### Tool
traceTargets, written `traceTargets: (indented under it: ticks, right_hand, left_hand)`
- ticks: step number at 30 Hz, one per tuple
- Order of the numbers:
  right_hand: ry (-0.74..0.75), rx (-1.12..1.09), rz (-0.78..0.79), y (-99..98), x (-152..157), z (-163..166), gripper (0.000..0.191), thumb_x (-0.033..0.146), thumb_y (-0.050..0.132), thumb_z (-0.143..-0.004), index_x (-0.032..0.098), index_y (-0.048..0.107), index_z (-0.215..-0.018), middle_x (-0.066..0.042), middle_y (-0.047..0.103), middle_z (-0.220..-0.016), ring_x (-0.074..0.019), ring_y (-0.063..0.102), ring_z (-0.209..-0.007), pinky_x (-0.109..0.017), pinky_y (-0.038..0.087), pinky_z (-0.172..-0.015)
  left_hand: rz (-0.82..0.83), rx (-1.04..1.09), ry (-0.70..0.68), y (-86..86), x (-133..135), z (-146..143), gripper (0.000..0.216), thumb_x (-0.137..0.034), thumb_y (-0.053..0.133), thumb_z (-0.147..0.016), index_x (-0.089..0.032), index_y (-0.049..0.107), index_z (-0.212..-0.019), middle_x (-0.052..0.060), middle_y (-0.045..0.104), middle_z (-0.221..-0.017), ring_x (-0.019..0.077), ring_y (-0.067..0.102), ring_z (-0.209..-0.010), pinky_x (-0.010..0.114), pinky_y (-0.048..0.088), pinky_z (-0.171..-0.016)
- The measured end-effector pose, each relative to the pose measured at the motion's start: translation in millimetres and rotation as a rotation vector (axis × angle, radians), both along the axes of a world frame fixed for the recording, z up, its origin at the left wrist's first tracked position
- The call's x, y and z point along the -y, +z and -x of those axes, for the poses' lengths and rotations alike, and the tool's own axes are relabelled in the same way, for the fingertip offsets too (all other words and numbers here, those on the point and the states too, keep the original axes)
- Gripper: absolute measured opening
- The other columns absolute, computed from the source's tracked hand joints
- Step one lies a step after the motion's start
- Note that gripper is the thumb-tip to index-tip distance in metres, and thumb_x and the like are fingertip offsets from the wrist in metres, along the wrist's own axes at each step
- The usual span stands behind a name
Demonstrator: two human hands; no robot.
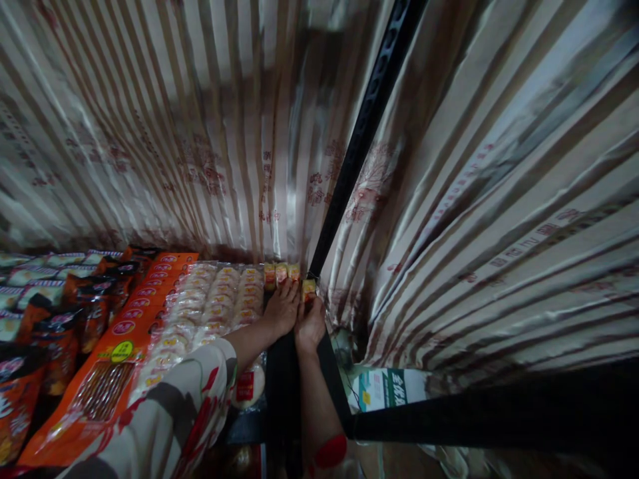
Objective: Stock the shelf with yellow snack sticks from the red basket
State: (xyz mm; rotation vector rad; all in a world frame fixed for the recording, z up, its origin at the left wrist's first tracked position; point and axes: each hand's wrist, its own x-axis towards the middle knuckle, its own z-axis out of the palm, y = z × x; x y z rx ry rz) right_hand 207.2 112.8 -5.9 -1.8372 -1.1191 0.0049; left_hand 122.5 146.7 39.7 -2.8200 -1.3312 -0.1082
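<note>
Both my hands reach to the far corner of a dark shelf [282, 372]. My left hand [280, 307] lies palm down with its fingers stretched toward a short row of small yellow-and-red snack packets [280, 273] at the back edge. My right hand [310, 322] is closed around one such small packet [309, 290], right beside the black upright post [349, 173]. Left of my hands lie rows of clear packs of round pale cakes [214, 299].
Long orange snack bags [124, 339] and dark orange-and-black bags [54, 332] fill the shelf to the left. Striped beige curtains [200, 133] hang behind and to the right. A white-and-green box [387, 387] sits below the shelf corner.
</note>
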Motion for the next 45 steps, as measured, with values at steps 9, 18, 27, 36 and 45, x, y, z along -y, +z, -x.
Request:
traceTargets:
  ticks: [9,18,27,36,45]
  right_hand:
    - [0.015,0.056,-0.046,2.4,-22.5,-7.0,0.025,0.030,0.040,-0.087,0.016,0.055,-0.102,-0.012,0.061,-0.099,-0.0230,0.057,-0.090,-0.036,0.046,-0.078]
    - [0.018,0.116,0.008,-4.1,-38.6,-15.1,0.029,0.029,0.038,-0.089,0.015,0.056,-0.108,-0.013,0.061,-0.103,-0.0236,0.059,-0.089,-0.035,0.047,-0.072]
    - [0.097,0.120,-0.059,-10.1,-46.3,-16.5,0.033,0.022,0.034,-0.089,0.012,0.060,-0.106,-0.017,0.059,-0.113,-0.0238,0.056,-0.103,-0.038,0.048,-0.085]
    - [0.166,0.107,-0.041,-17.2,-47.3,-15.9,0.041,0.019,0.033,-0.090,0.012,0.059,-0.120,-0.017,0.057,-0.126,-0.0222,0.051,-0.117,-0.041,0.044,-0.098]
    - [0.141,0.212,-0.039,-16.0,-42.1,-13.5,0.041,0.019,0.035,-0.089,0.011,0.060,-0.120,-0.018,0.054,-0.129,-0.0239,0.047,-0.122,-0.044,0.040,-0.102]
  left_hand:
    - [-0.048,-0.034,-0.007,-9.9,-9.6,0.3,0.045,-0.018,0.030,-0.095,-0.008,0.045,-0.136,0.012,0.033,-0.149,0.0300,0.025,-0.139,0.045,0.032,-0.108]
    - [-0.019,-0.055,-0.001,-9.4,-10.1,2.9,0.050,-0.014,0.034,-0.090,-0.012,0.040,-0.140,0.012,0.028,-0.151,0.0305,0.022,-0.140,0.048,0.035,-0.104]
    - [0.033,-0.055,0.021,-8.6,-6.5,0.0,0.051,-0.014,0.029,-0.091,-0.006,0.035,-0.141,0.013,0.025,-0.152,0.0318,0.016,-0.141,0.049,0.032,-0.107]
    - [0.028,-0.045,0.017,-9.2,-6.8,0.5,0.051,-0.015,0.030,-0.091,-0.006,0.037,-0.140,0.014,0.026,-0.152,0.0324,0.016,-0.141,0.048,0.033,-0.105]
    - [0.002,-0.048,0.000,-16.4,-8.3,3.5,0.051,-0.019,0.031,-0.092,-0.008,0.037,-0.141,0.013,0.023,-0.153,0.0315,0.016,-0.141,0.048,0.034,-0.104]
